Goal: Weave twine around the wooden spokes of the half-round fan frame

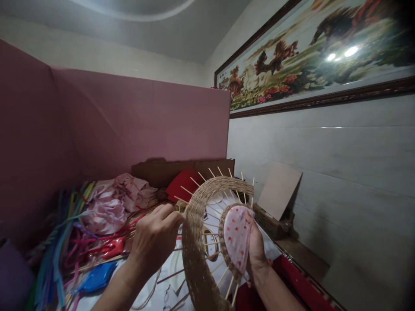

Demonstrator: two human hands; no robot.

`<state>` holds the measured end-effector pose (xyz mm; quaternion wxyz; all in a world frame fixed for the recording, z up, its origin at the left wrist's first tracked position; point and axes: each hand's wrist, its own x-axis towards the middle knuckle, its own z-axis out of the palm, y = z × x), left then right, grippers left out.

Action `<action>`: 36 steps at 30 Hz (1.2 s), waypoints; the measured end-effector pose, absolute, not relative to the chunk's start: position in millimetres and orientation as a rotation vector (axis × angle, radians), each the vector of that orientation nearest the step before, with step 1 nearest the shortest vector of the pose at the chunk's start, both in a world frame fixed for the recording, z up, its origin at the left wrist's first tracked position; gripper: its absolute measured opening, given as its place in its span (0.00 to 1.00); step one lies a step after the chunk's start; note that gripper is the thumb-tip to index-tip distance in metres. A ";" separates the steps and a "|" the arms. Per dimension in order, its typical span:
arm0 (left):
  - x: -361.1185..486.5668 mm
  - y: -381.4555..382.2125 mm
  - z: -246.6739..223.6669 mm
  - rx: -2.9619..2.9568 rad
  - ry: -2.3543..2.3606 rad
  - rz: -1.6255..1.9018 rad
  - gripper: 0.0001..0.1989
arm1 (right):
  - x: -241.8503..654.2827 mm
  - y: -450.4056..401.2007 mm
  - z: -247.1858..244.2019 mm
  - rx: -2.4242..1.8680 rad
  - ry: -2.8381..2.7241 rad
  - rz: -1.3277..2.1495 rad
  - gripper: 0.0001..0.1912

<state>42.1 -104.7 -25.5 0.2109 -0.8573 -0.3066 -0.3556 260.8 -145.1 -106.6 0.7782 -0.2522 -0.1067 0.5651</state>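
A half-round woven piece point(196, 233) stands tilted in front of me, its wide band of brown twine worked around thin wooden sticks that fan outward. At its inner centre is a half-disc of pink fabric with red dots point(236, 233), edged with the same twine. My right hand point(256, 246) grips the piece at this fabric, thumb in front and the other fingers hidden behind. At the band's outer left edge, my left hand point(158, 233) is closed in a pinch on twine, mostly hidden by the fingers. A loose cord point(151, 290) hangs below it.
Scissors point(211, 245) lie behind the sticks on the white surface. To the left are crumpled pink dotted fabric point(113, 201), colourful fuzzy stems point(56, 255), a red packet point(113, 247) and a blue packet point(97, 277). A board point(279, 190) leans against the right wall.
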 end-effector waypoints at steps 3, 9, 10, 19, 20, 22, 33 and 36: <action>43.4 -105.2 -25.1 -2.428 -0.883 -0.989 0.11 | 263.2 -143.3 -108.4 -0.571 -0.230 1.176 0.20; 43.6 -109.4 -20.0 -2.649 -1.019 -1.042 0.13 | 265.9 -142.8 -110.8 -0.623 -0.226 1.093 0.18; 43.0 -110.4 -18.1 -2.713 -1.033 -1.098 0.13 | 266.1 -142.9 -110.9 -0.630 -0.220 1.093 0.18; 36.8 -96.0 -17.5 -3.261 -1.164 -1.538 0.21 | 265.5 -143.3 -108.0 -0.644 -0.180 1.091 0.20; 36.3 -92.9 -19.7 -3.306 -1.207 -1.541 0.24 | 265.5 -143.6 -107.5 -0.647 -0.167 1.096 0.20; 35.5 -88.9 -23.4 -3.376 -1.311 -1.592 0.29 | 265.8 -144.0 -107.0 -0.644 -0.159 1.095 0.19; 34.8 -95.3 -18.7 -3.370 -1.484 -1.485 0.29 | 265.5 -143.4 -104.2 -0.657 -0.140 1.020 0.19; 36.2 -99.0 -17.9 -3.211 -1.366 -1.300 0.25 | 265.3 -143.4 -103.9 -0.633 -0.143 0.985 0.17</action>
